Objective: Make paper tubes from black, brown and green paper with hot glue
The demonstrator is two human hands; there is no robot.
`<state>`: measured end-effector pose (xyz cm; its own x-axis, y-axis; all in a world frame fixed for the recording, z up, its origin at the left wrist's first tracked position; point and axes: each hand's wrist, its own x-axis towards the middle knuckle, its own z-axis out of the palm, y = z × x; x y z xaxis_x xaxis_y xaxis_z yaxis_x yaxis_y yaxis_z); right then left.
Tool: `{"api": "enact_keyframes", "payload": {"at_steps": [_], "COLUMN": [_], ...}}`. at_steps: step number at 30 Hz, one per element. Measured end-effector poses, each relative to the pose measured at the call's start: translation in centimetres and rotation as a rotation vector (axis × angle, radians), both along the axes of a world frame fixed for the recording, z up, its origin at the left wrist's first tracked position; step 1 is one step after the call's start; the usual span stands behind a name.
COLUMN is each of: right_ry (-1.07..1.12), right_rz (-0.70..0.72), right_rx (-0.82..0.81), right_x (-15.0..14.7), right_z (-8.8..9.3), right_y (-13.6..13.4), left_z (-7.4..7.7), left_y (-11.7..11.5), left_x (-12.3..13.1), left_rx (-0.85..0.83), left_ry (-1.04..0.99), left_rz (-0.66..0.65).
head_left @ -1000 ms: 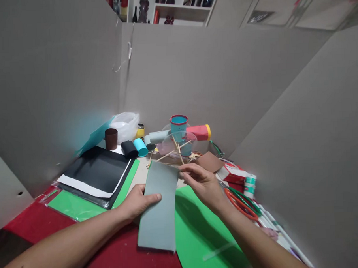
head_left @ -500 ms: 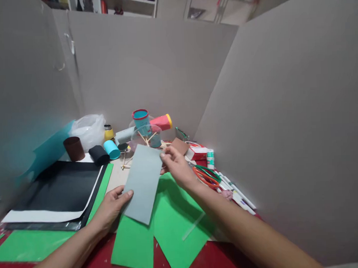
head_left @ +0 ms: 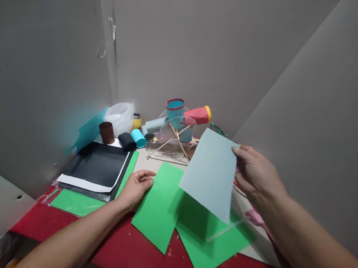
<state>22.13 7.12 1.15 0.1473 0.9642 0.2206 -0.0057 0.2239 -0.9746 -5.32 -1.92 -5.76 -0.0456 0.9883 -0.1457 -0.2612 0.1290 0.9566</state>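
In my right hand I hold a pale grey-blue sheet, pinched by its upper right edge, with the thumb on top. It is raised and tilted over the green sheets. My left hand is bent at the left edge of a smaller green sheet, thumb and fingertips closed at that edge. The hidden finger undersides leave the grip hard to see. A larger green sheet lies to the right, partly covered by the grey-blue one. A thin translucent strip rests on it.
Black sheets lie at left. Behind stand a brown paper tube, a black tube, a cyan tube, a white plastic bag and a stick frame. A blue cup with red rim stands behind the frame.
My left hand has left the grey-blue sheet and is at the smaller green sheet, which has turned. My right hand has carried the grey-blue sheet rightward. The view has swung left.
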Motion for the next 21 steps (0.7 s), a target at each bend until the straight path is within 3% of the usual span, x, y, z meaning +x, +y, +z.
{"api": "enact_keyframes", "payload": {"at_steps": [8, 12, 21], "right_ry": [0.105, 0.227, 0.337], "right_rz": [0.228, 0.309, 0.13], "right_rx": [-0.313, -0.425, -0.381], "right_x": [-2.2, -3.3, -6.4], "right_z": [-1.6, -2.4, -3.3], "right_y": [-6.8, -8.6, -8.8], "left_z": [0.9, 1.5, 1.6], "left_y": [-0.3, -0.6, -0.9], "left_x": [-0.1, 0.0, 0.2], "left_rx": [0.027, 0.043, 0.053], "left_ry": [-0.013, -0.017, -0.02], "left_rz": [0.087, 0.09, 0.099]}}
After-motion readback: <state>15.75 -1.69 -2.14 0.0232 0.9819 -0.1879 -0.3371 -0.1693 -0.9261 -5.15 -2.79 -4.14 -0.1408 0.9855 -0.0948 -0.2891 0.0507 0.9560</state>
